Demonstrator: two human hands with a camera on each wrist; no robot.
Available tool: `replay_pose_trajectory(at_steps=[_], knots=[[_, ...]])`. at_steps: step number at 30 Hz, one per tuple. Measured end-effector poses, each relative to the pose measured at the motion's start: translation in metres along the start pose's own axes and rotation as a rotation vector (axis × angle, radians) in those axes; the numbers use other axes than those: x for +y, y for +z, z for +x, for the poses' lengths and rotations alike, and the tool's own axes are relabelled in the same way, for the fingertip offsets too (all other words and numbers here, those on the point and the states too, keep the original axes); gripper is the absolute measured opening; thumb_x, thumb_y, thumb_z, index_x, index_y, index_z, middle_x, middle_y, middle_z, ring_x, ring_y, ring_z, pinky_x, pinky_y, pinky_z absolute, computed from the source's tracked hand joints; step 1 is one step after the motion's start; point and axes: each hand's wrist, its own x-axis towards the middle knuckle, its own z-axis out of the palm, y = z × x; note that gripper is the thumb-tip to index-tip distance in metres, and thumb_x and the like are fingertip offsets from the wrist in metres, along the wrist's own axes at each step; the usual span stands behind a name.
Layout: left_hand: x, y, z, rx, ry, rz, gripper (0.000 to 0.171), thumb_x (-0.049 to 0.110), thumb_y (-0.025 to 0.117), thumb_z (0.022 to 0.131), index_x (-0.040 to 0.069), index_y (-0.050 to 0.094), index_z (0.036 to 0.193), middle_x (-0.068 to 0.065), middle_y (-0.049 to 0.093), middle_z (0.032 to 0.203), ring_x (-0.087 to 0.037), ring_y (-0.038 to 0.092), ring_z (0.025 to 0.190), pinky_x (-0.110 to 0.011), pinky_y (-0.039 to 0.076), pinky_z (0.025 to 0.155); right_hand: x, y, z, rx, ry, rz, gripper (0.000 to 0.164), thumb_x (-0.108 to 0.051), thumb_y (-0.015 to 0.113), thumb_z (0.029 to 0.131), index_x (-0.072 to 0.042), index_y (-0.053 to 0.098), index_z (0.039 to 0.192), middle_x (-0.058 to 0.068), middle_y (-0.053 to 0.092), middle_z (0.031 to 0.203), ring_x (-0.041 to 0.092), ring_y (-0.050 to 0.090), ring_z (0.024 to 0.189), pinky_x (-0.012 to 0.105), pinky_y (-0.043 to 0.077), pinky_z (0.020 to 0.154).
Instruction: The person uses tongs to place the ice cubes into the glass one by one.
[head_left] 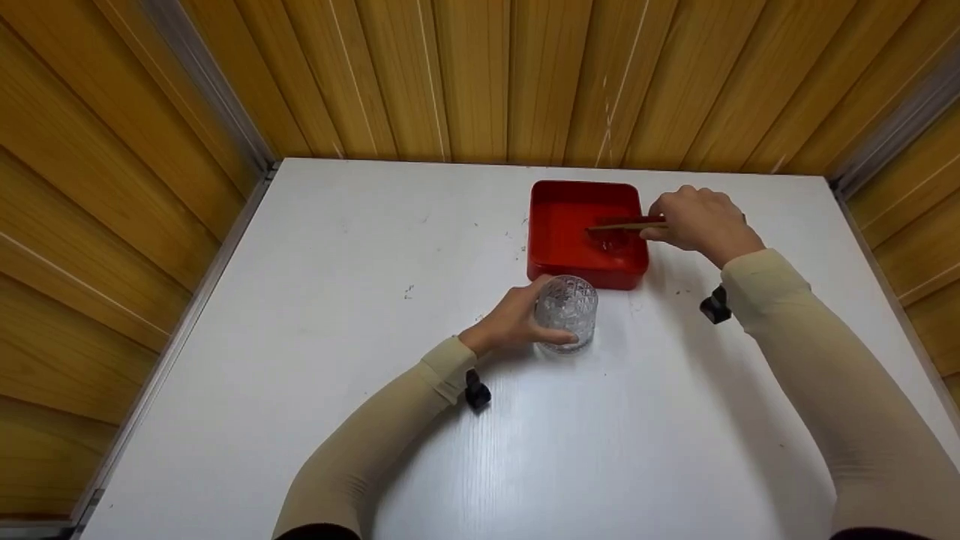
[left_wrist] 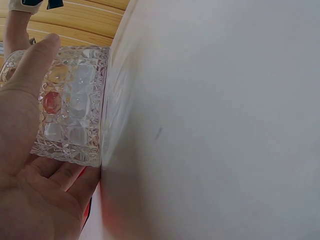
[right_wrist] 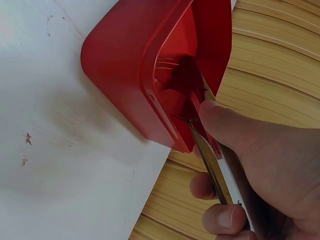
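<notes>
In the head view, my left hand (head_left: 514,321) holds a clear cut-glass tumbler (head_left: 568,311) upright on the white table, just in front of a red square box (head_left: 549,274). The thumb lies along one side of the glass (left_wrist: 80,107) and the fingers reach round the other in the left wrist view. At the box's right side, my right hand (head_left: 701,219) grips shiny metal tongs (head_left: 630,226), their ends dipping inside. Tines show on one end of the tongs (right_wrist: 212,165) in the right wrist view. Something clear and shiny (head_left: 611,241) lies under the tips, too unclear to name.
The white table (head_left: 300,322) carries small dark marks near the box. Wood-panelled walls (head_left: 472,82) stand behind it and at both sides. A small black device (head_left: 478,390) is strapped at the left wrist, another (head_left: 716,305) at the right.
</notes>
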Motion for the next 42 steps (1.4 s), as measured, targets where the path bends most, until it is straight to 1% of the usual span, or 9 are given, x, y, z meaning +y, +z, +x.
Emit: replay_pose_trajectory(at_steps=[5,10,14,17,25,34,42], knots=[[0.0004,0.0010,-0.0013,-0.004,-0.006,-0.007,0.086,0.037,0.093,0.076,0.014,0.047,0.145,-0.004,0.067,0.127,-0.013,0.062,0.114,-0.026,0.049,0.098,0.0031,0.0038,-0.0005,-0.002,-0.006,-0.011,0.031,-0.028,0.076,0.094,-0.003,0.077,0.112,0.006,0.070,0.080,0.026,0.056,0.072,0.040,0.047,0.062],[0.0005,0.0007,-0.0011,-0.001,-0.005,-0.007,0.085,0.038,0.093,0.076,0.015,0.047,0.145,-0.004,0.067,0.128,-0.013,0.062,0.115,-0.026,0.049,0.099,0.0038,0.0047,-0.0005,-0.008,-0.003,-0.002,0.028,-0.027,0.076,0.095,-0.002,0.077,0.109,0.007,0.069,0.079,0.027,0.055,0.073,0.040,0.047,0.062],[-0.0007,0.0011,-0.0006,0.003,0.002,-0.002,0.084,0.038,0.092,0.077,0.015,0.048,0.144,-0.004,0.067,0.126,-0.013,0.062,0.113,-0.027,0.050,0.098,0.0035,0.0047,0.0001,0.002,-0.012,-0.013,0.024,-0.028,0.076,0.094,-0.005,0.078,0.104,0.005,0.067,0.076,0.026,0.054,0.072,0.039,0.045,0.061],[-0.0013,0.0013,-0.0005,0.002,0.003,0.004,0.085,0.038,0.092,0.077,0.014,0.048,0.145,-0.004,0.067,0.126,-0.013,0.061,0.113,-0.028,0.050,0.099,0.0027,0.0043,0.0004,0.010,-0.023,-0.024,0.024,-0.028,0.077,0.094,-0.005,0.078,0.100,0.003,0.066,0.073,0.025,0.054,0.071,0.040,0.045,0.061],[-0.0019,0.0013,0.0000,0.005,0.006,0.001,0.084,0.038,0.092,0.077,0.014,0.048,0.144,-0.004,0.067,0.127,-0.013,0.061,0.114,-0.027,0.049,0.099,0.0012,0.0049,-0.0001,0.007,-0.017,-0.017,0.026,-0.027,0.078,0.093,-0.002,0.078,0.100,0.005,0.066,0.072,0.026,0.054,0.071,0.039,0.045,0.062],[-0.0010,0.0012,0.0003,0.007,0.008,-0.016,0.084,0.037,0.092,0.077,0.014,0.048,0.144,-0.004,0.067,0.128,-0.013,0.062,0.115,-0.026,0.049,0.099,0.0042,0.0076,0.0000,0.020,-0.016,-0.049,0.023,-0.024,0.078,0.093,-0.001,0.075,0.095,0.006,0.063,0.071,0.025,0.052,0.068,0.036,0.043,0.058],[-0.0018,0.0013,0.0007,0.005,0.014,-0.016,0.084,0.035,0.093,0.077,0.014,0.048,0.144,-0.004,0.067,0.127,-0.013,0.062,0.115,-0.026,0.049,0.099,0.0050,0.0088,0.0006,0.031,-0.032,-0.064,0.020,-0.020,0.076,0.095,-0.001,0.075,0.101,0.007,0.065,0.074,0.027,0.053,0.071,0.039,0.045,0.060]])
